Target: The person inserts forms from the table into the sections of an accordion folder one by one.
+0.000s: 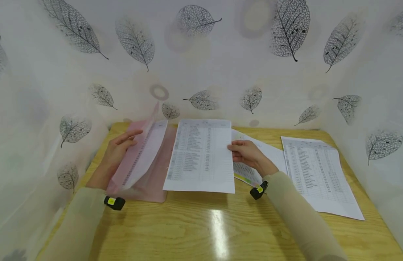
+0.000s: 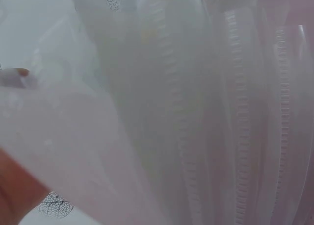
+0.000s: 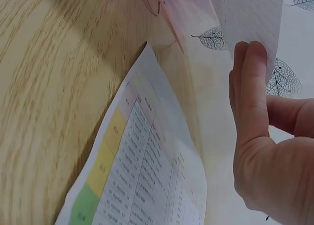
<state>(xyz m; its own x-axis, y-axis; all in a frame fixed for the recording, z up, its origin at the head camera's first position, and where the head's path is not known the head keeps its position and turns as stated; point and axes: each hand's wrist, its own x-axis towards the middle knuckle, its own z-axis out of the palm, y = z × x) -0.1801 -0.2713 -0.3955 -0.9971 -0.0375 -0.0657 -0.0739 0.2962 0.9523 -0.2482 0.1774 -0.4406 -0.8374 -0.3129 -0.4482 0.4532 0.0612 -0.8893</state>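
Centrally, the right hand [image 1: 247, 152] pinches the right edge of a printed sheet [image 1: 201, 156], thumb on the printed face and fingers behind; the thin white paper, a rectangle ruled in rows and columns, is raised at a slight tilt and, from where I stand, overlaps the right margin of a pink folder [image 1: 152, 193]. To its left, the left hand [image 1: 121, 145] lies with fingers extended against the folder's lifted plastic; whether they pinch it or merely prop it, I cannot tell. Within the folder, translucent sleeves [image 2: 240, 137] fan in smooth, glossy curves, their bindings marked by narrow ridged strips; a white page [image 1: 159, 137] bows among them. Beneath the right hand lies a colour-banded sheet [image 3: 147, 166], its edge gently wavy, with pink, orange, yellow and green cells along one side. Farther right, a second printed table [image 1: 319, 177] lies askew, one upper corner bent. All rest on a wooden tabletop [image 1: 175, 232], streaky in grain and shiny in one bright patch. Outermost, a pale backdrop [image 1: 221, 72] bears oval, net-veined leaf prints
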